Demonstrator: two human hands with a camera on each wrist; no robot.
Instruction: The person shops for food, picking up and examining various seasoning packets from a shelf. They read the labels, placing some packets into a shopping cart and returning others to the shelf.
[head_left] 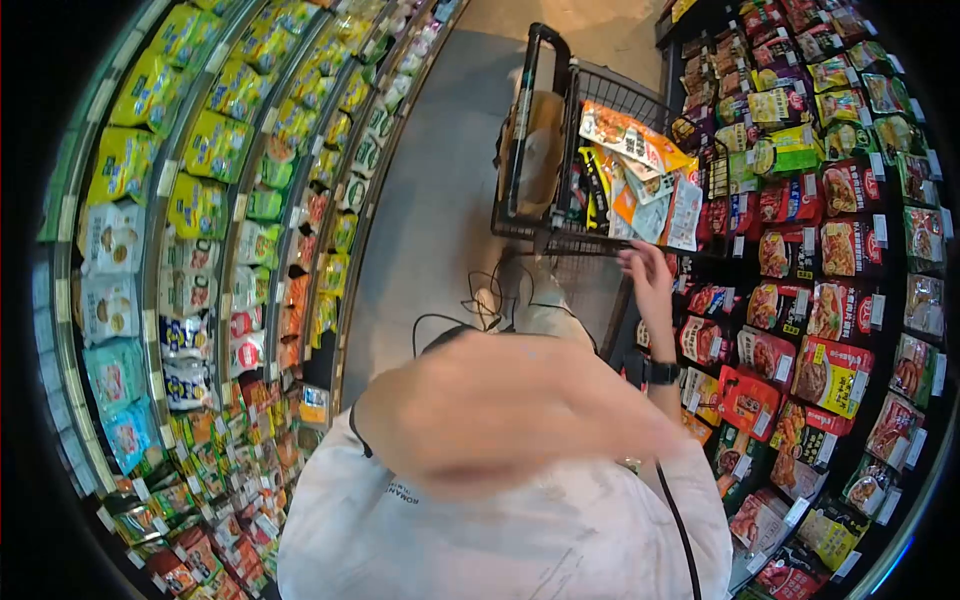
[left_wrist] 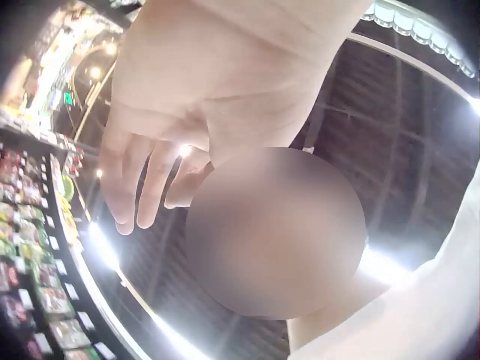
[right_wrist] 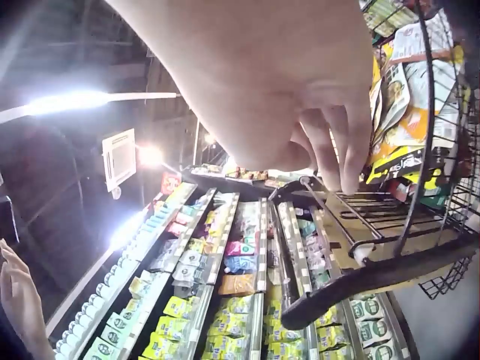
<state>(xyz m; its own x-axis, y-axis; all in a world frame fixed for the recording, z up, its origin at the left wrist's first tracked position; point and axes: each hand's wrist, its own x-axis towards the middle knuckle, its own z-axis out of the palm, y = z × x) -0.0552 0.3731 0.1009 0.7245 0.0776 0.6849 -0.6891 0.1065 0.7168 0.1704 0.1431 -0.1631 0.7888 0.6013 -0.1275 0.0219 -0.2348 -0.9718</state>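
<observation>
My left hand (head_left: 520,410) is raised close to the head camera, blurred and in front of the white shirt. In the left wrist view this hand (left_wrist: 217,75) has loosely bent fingers with nothing between them, beside a blurred-out face. Farther forward, my right hand (head_left: 652,290) is at the near right corner of a black wire shopping cart (head_left: 590,243), its relaxed fingertips right at the rim. The right wrist view shows that hand (right_wrist: 262,82) from the palm side, fingers beside the cart's frame (right_wrist: 360,279). Several food packets (head_left: 630,135) lie piled in the basket.
Shelves of yellow bags (head_left: 125,165) line the left side of the aisle. Red food packets (head_left: 850,185) fill the shelves on the right, close to my right arm. Black cables (head_left: 480,300) hang in front of my legs. Grey floor (head_left: 420,150) runs between shelf and cart.
</observation>
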